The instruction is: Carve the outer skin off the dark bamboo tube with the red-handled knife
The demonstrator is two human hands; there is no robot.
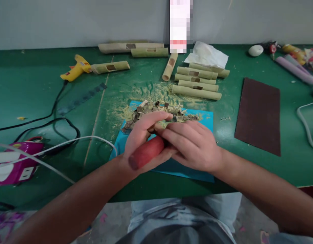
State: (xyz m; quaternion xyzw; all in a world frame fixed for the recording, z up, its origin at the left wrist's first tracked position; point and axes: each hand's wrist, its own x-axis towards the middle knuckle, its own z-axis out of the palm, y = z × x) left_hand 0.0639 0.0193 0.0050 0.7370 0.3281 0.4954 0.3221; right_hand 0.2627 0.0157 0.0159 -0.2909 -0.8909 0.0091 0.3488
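Should the red tool handle [147,153] be let slip, the left hand [138,134] could be nicked, since the working end is hidden close among its fingers. The handle's inner end is enclosed by the right hand's [195,145] curled fingers; the left thumb is raised, its grip impossible to tell, with bamboo chips [143,109] scattered beyond the fingertips.

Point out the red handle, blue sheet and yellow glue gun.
Red handle [147,153]: head view, middle of its side.
Blue sheet [177,168]: head view, bare near part.
Yellow glue gun [77,69]: head view, its casing.
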